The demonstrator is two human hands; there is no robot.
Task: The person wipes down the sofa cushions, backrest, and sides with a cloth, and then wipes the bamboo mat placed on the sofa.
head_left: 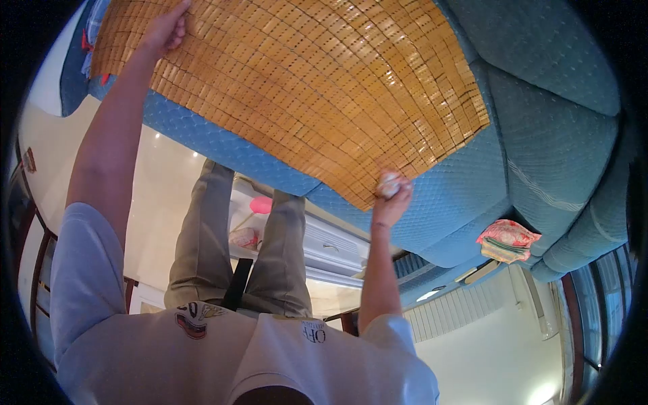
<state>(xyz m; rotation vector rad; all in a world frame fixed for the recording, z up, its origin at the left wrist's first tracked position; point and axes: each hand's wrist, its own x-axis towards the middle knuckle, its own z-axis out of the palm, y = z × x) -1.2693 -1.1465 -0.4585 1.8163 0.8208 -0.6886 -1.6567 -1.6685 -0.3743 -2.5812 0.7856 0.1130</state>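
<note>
A tan bamboo mat (304, 88) of small linked tiles lies over a blue quilted sofa seat (236, 145). My right hand (393, 202) is closed around a crumpled white cloth (389, 184) at the mat's near right corner. Farther off at the upper left, my left hand (165, 32) rests over the mat with its fingers curled in. Whatever lies inside those left fingers, if anything, is hidden.
Blue sofa cushions (553, 128) rise along the right. A folded red and green patterned cloth (507, 241) sits on the sofa there. Behind my legs stands a white drawer unit (331, 246), near a pink round object (260, 204).
</note>
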